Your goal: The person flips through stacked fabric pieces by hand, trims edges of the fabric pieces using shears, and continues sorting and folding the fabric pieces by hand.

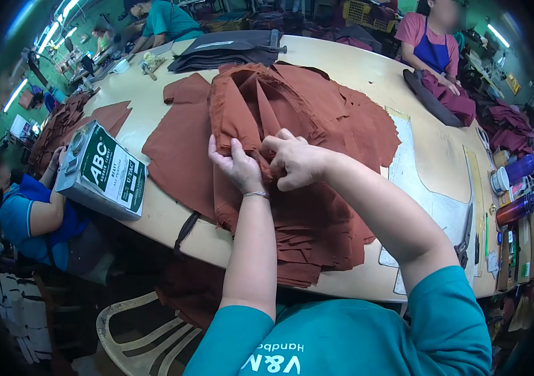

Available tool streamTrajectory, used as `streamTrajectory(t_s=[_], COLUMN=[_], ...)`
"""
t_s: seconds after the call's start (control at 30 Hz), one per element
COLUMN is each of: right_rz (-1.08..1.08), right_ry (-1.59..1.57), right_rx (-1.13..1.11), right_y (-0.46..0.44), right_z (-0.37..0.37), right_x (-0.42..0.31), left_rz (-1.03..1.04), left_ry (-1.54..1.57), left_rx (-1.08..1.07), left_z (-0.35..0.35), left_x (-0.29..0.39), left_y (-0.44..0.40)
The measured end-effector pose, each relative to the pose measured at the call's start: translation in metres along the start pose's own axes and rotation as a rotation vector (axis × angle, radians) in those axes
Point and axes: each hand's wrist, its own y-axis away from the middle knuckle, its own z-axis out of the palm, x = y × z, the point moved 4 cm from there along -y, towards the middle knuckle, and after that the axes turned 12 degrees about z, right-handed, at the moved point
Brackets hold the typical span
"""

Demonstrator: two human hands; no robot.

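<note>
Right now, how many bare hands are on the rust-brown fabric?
2: bare left hand gripping folded rust-brown fabric, bare right hand close beside the left. No others seem hidden.

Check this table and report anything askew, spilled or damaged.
No spill shows. The reddish-brown cloth has frayed, ragged edges; a dark strip hangs over the near edge of the table, looking stray. The cement can appears tilted, though lens distortion may explain that.

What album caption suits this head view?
Left hand and right hand hold reddish-brown cloth at a pale table, a metal can nearby.
</note>
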Motion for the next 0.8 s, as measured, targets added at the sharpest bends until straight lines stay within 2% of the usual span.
streamTrajectory(t_s=[0.03, 0.13, 0.23, 0.33, 0.4, 0.43, 0.53, 0.57, 0.6, 0.67, 0.8], right_rz=[-0.042, 0.065, 0.244, 0.125, 0.082, 0.211, 0.458, 0.515, 0.568, 0.482, 0.373], right_ry=[-0.037, 0.056, 0.318, -0.092, -0.362, -0.394, -0.412, -0.549, -0.674, -0.797, -0.800], right_rx=[0.051, -0.150, 0.071, 0.696, 0.829, 0.766, 0.725, 0.589, 0.439, 0.509, 0.591], right_y=[0.006, 0.027, 0.043, 0.030, 0.008, -0.007, -0.043, -0.049, -0.053, -0.055, -0.048], right_z=[0.000, 0.005, -0.013, -0.042, -0.041, -0.036, -0.018, -0.013, -0.008, -0.002, 0.001], right_x=[0.001, 0.016, 0.022, -0.003, -0.022, -0.023, -0.001, 0.011, 0.019, 0.025, 0.023], left_rz=[-0.052, 0.027, -0.007, 0.030, -0.136, -0.215, -0.166, 0.013, -0.011, -0.076, -0.008], left_ry=[0.053, -0.062, 0.037, 0.017, 0.130, 0.186, 0.074, -0.043, 0.037, 0.196, 0.108], left_rx=[0.037, -0.013, -0.042, -0.086, -0.075, -0.073, -0.050, -0.114, -0.107, -0.075, -0.094], left_z=[-0.005, -0.007, 0.000, 0.003, 0.004, 0.006, 0.008, -0.009, -0.008, -0.008, 0.002], left_x=[-0.006, -0.006, 0.004, 0.003, 0.006, 0.009, 0.022, -0.005, -0.007, -0.014, -0.002], left_y=[-0.002, -0.003, 0.001, 0.002, 0.007, 0.010, 0.007, -0.003, -0.006, -0.003, -0.003])
